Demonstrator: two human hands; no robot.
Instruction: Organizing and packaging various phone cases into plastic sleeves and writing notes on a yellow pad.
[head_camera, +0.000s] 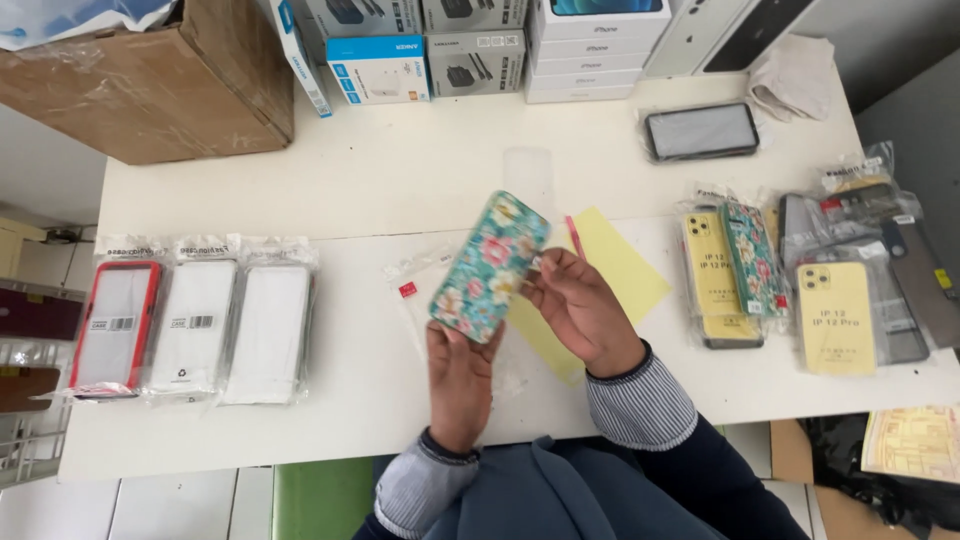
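Holding a floral phone case (488, 266) tilted above the white surface (400, 180), near the middle of the view: left hand (458, 385) closed on its lower end from beneath, right hand (578, 305) pinching its right edge with thumb and fingertips. Directly below, an emptied clear sleeve (425, 280) with a small red tag, beside a yellow sheet (615, 265) partly covered by the right hand. At left, three clear bags in a row: a red-rimmed case (115, 325) in the first, white cases (232, 330) in the other two, contents of the last hard to make out through the glare. At right, bagged cases overlapping one another: two yellow cases (780, 300), a second floral case (748, 255) between them, and dark cases (900, 280) behind, edges hidden under their neighbours. Farther back, a dark phone (700, 130) in a clear wrapper and a crumpled cloth (795, 75). Along the far edge, stacked white and blue retail boxes (480, 50), tops cut off by the frame, and a brown cardboard box (160, 85), interior not visible. Striped cuffs and dark sleeves cut off at the lower edge.
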